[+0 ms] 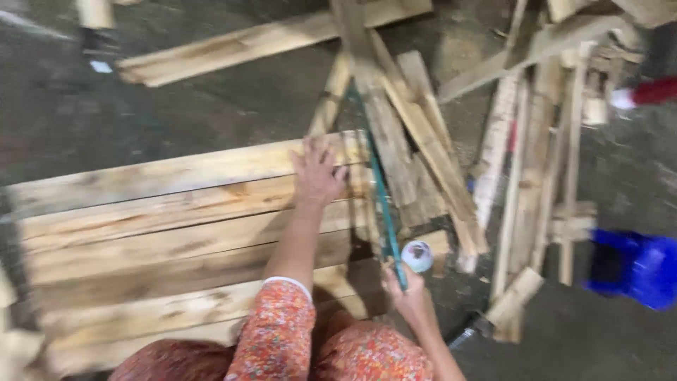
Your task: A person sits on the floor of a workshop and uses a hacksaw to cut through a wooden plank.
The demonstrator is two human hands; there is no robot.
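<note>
— Where's the saw (381,204)?
— Its blade runs away from the body, across the planks' (176,212) right ends; right hand (407,296) apparently clenched on its handle, though blurred.
— The left hand (317,176)?
— Fingers spread flat on planks, just left of the blade.

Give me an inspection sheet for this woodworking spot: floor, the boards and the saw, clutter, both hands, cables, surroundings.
Surface: dark concrete floor, dusty.
Job's things: row of pale wooden boards lying side by side; green-framed hand saw set across their right ends.
Clutter: loose pile of wood offcuts to the right; small round white tin by the saw handle.
Hands: left hand pressed flat on the boards; right hand gripping the saw's handle end.
Cables: nothing seen.
Surroundings: blue plastic object at the right edge; long plank at the top; picture blurred.
</note>
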